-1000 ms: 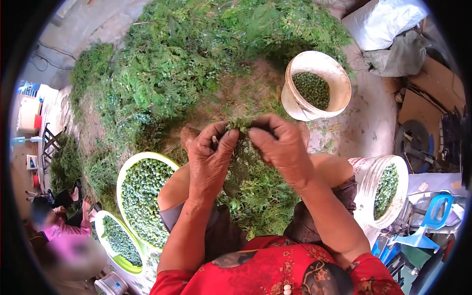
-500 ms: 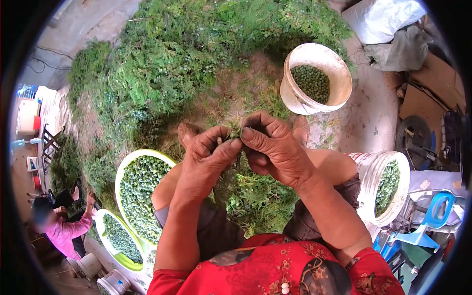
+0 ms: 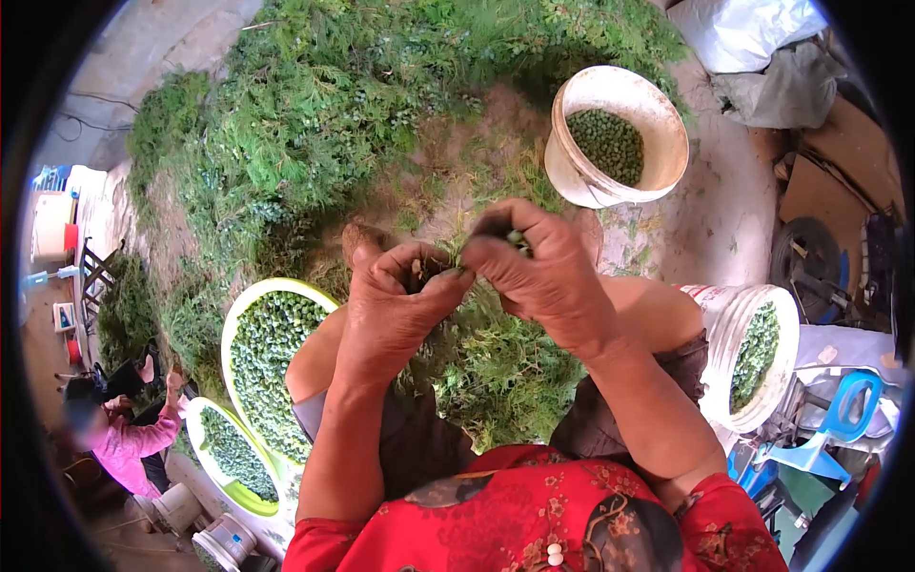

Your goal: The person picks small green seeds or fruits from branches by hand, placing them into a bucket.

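My left hand (image 3: 396, 300) is closed, thumb against fingers, on a thin leafy green sprig (image 3: 456, 255) that shows at its fingertips. Close against it, my right hand (image 3: 548, 276) is curled, with its thumb and fingertips at the sprig. Small round green cones (image 3: 518, 238) show inside the curled fingers of that hand, which is slightly blurred. Cut evergreen branches (image 3: 505, 367) lie between my knees, below both hands. Beyond my right hand stands a white bucket (image 3: 569, 167), partly filled with green cones (image 3: 610, 143).
Evergreen branches (image 3: 286, 133) are heaped on the floor ahead. Two tubs of cones, a larger tub (image 3: 228, 348) and a smaller tub (image 3: 194, 434), stand left. At right are another filled bucket (image 3: 705, 305) and a blue plastic seat (image 3: 848, 405). A person in pink (image 3: 143, 453) sits far left.
My right hand has shifted slightly up and turned, and green cones now show in its fingers. My left hand stays almost in place at the sprig.
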Demonstrator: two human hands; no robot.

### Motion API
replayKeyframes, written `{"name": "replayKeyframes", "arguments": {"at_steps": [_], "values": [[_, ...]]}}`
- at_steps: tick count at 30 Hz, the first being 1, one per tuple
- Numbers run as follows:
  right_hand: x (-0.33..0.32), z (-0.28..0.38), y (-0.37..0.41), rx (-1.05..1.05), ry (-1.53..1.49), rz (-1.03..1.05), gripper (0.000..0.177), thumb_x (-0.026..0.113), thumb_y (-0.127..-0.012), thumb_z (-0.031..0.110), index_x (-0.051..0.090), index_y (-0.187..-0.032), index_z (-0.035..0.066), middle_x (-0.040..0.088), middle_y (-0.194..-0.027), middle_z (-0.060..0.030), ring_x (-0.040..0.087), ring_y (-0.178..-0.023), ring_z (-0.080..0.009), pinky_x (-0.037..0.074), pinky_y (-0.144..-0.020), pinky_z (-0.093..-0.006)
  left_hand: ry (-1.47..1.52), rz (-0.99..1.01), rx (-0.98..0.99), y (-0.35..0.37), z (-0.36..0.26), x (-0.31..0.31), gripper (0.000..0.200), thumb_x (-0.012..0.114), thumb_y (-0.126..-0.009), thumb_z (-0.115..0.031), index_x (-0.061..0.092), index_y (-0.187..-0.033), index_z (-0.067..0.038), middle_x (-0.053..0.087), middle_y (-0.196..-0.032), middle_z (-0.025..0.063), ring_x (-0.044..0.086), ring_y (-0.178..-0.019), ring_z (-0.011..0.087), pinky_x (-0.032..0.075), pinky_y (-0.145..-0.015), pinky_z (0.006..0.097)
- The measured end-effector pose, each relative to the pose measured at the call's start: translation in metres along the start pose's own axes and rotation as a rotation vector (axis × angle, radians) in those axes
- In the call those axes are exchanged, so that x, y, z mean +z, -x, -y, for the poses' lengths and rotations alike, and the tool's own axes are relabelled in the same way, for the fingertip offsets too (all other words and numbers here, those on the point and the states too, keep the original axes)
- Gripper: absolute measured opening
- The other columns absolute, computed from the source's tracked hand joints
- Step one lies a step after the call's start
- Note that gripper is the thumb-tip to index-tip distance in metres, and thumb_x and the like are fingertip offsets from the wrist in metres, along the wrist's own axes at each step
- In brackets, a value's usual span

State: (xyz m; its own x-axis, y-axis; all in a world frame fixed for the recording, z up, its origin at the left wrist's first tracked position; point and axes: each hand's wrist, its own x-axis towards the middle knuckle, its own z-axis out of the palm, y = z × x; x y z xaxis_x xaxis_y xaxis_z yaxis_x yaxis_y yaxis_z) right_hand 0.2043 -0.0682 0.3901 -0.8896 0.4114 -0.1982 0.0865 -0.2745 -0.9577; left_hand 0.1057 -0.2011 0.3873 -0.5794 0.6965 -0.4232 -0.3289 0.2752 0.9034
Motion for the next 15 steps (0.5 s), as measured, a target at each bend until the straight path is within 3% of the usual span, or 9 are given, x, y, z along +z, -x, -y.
{"name": "replayKeyframes", "arguments": {"at_steps": [1, 4, 5, 6, 8, 10, 12, 13, 15], "values": [[0.003, -0.002, 0.0, -0.103, 0.242, -0.018, 0.026, 0.066, -0.083, 0.025, 0.055, -0.08, 0.002, 0.054, -0.071, -0.0009, 0.044, -0.066, -0.0056, 0.04, -0.058, -0.0224, 0.001, -0.016, 0.053, 0.0, 0.003, 0.001, 0.011, 0.068, -0.078, -0.005, 0.06, -0.085, -0.003, 0.052, -0.065, -0.0065, 0.046, -0.058, 0.0013, 0.036, -0.049, 0.0161], [0.003, -0.017, -0.005, -0.195, 0.33, -0.019, 0.025, 0.066, -0.083, 0.023, 0.054, -0.08, 0.001, 0.053, -0.069, 0.0004, 0.042, -0.064, -0.0058, 0.039, -0.056, -0.0235, -0.084, -0.088, 0.089, 0.001, 0.003, 0.004, 0.011, 0.068, -0.078, -0.005, 0.061, -0.085, -0.002, 0.054, -0.064, -0.0045, 0.048, -0.057, 0.0022, 0.038, -0.05, 0.0165], [-0.001, -0.009, -0.004, 0.074, 0.157, 0.069, 0.021, 0.064, -0.084, 0.02, 0.054, -0.083, 0.001, 0.053, -0.07, 0.0001, 0.045, -0.059, -0.0062, 0.04, -0.05, -0.0241, -0.043, -0.048, 0.065, 0.002, 0.0, 0.002, 0.012, 0.068, -0.078, -0.005, 0.061, -0.086, -0.001, 0.056, -0.065, -0.003, 0.049, -0.058, 0.0028, 0.039, -0.051, 0.0167], [-0.003, -0.009, -0.003, 0.076, 0.155, 0.067, 0.021, 0.064, -0.084, 0.02, 0.054, -0.083, 0.001, 0.053, -0.07, 0.0001, 0.045, -0.059, -0.0062, 0.04, -0.05, -0.0241, -0.004, -0.008, 0.042, 0.002, -0.001, 0.0, 0.012, 0.068, -0.078, -0.005, 0.061, -0.088, -0.001, 0.058, -0.067, -0.0015, 0.051, -0.058, 0.0034, 0.04, -0.052, 0.017], [-0.006, -0.01, -0.002, 0.278, -0.507, 0.093, 0.017, 0.061, -0.086, 0.017, 0.052, -0.088, 0.002, 0.054, -0.07, -0.0007, 0.047, -0.052, -0.0076, 0.042, -0.043, -0.0254, 0.046, 0.044, 0.095, 0.001, -0.003, -0.007, 0.013, 0.068, -0.078, -0.005, 0.062, -0.089, -0.001, 0.06, -0.068, 0.0005, 0.053, -0.059, 0.0043, 0.042, -0.053, 0.017], [-0.009, -0.015, -0.004, 0.276, -0.578, 0.075, 0.014, 0.057, -0.088, 0.015, 0.051, -0.091, 0.003, 0.058, -0.075, -0.0047, 0.055, -0.053, -0.0113, 0.047, -0.04, -0.0283, 0.175, 0.006, 0.007, 0.002, -0.01, -0.007, 0.012, 0.068, -0.078, -0.006, 0.063, -0.088, -0.001, 0.06, -0.069, 0.0009, 0.054, -0.059, 0.0048, 0.043, -0.053, 0.017], [-0.014, -0.024, -0.006, 0.239, -0.827, 0.082, 0.015, 0.053, -0.09, 0.019, 0.052, -0.096, 0.005, 0.061, -0.086, -0.0092, 0.059, -0.06, -0.0138, 0.051, -0.046, -0.0283, 0.191, -0.015, 0.023, 0.001, -0.011, -0.012, 0.013, 0.067, -0.079, -0.008, 0.062, -0.089, -0.001, 0.059, -0.067, 0.0009, 0.054, -0.058, 0.0059, 0.043, -0.052, 0.0175], [-0.018, -0.023, -0.008, 0.257, -0.974, 0.114, 0.021, 0.047, -0.092, 0.021, 0.053, -0.097, 0.002, 0.061, -0.093, -0.0154, 0.064, -0.071, -0.0212, 0.056, -0.056, -0.0356, 0.235, -0.095, 0.032, -0.001, -0.011, -0.016, 0.015, 0.066, -0.079, -0.007, 0.061, -0.092, -0.001, 0.058, -0.067, 0.0008, 0.053, -0.057, 0.0064, 0.042, -0.05, 0.0177], [-0.022, -0.015, -0.007, 0.271, -0.975, 0.007, 0.024, 0.046, -0.092, 0.022, 0.053, -0.098, 0.0, 0.061, -0.093, -0.0169, 0.064, -0.074, -0.0229, 0.056, -0.059, -0.0366, 0.342, -0.293, 0.042, -0.002, -0.016, -0.013, 0.016, 0.061, -0.083, -0.008, 0.058, -0.098, -0.002, 0.054, -0.065, -0.0001, 0.049, -0.052, 0.0065, 0.038, -0.044, 0.0173]]}}
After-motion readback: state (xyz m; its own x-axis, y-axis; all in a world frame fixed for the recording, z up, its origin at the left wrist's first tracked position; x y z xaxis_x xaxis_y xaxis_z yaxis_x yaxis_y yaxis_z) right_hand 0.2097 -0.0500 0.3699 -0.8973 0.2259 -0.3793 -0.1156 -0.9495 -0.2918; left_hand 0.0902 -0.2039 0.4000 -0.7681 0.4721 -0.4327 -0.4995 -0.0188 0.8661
